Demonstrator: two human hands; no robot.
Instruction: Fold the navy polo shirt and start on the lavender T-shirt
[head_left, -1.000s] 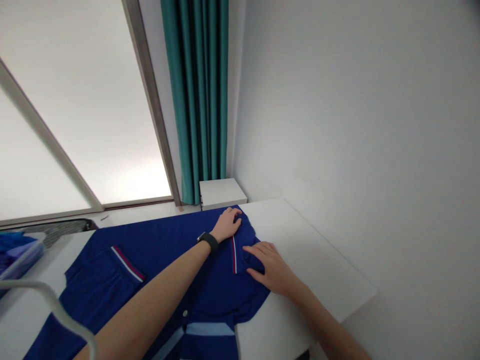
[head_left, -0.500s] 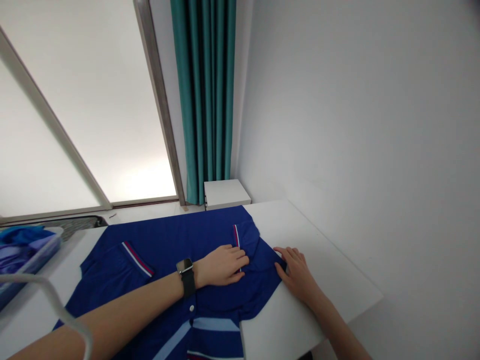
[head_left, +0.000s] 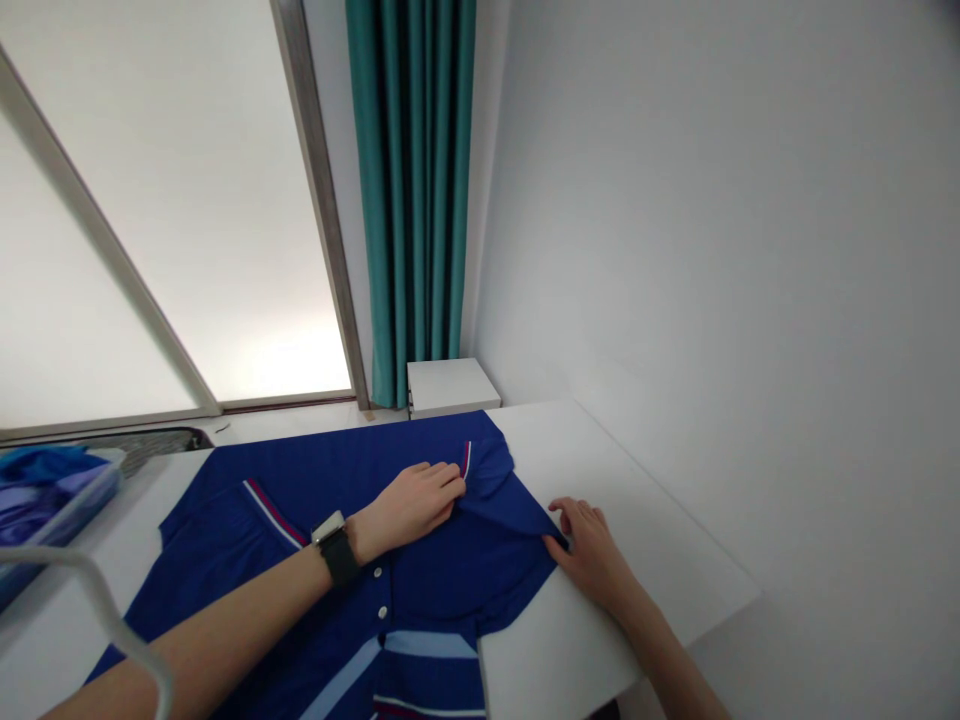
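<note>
The right hand [head_left: 592, 555] pinches the blue garment [head_left: 480, 570], spread toward its nine o'clock; the left hand [head_left: 415, 503] touches the striped cuff [head_left: 468, 458] at two o'clock, pinch unclear.

Open tabletop [head_left: 660, 540] right, wall [head_left: 720, 300] beyond, bin [head_left: 88, 510] left

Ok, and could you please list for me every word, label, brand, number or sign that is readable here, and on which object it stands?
There is no readable text in the picture.
Watch: the face is pale and too small to read.
Blue garment: only stripes show, no lettering.
White buttons: too small to tell whether they are marked.
Plastic bin: no label can be made out.
</note>
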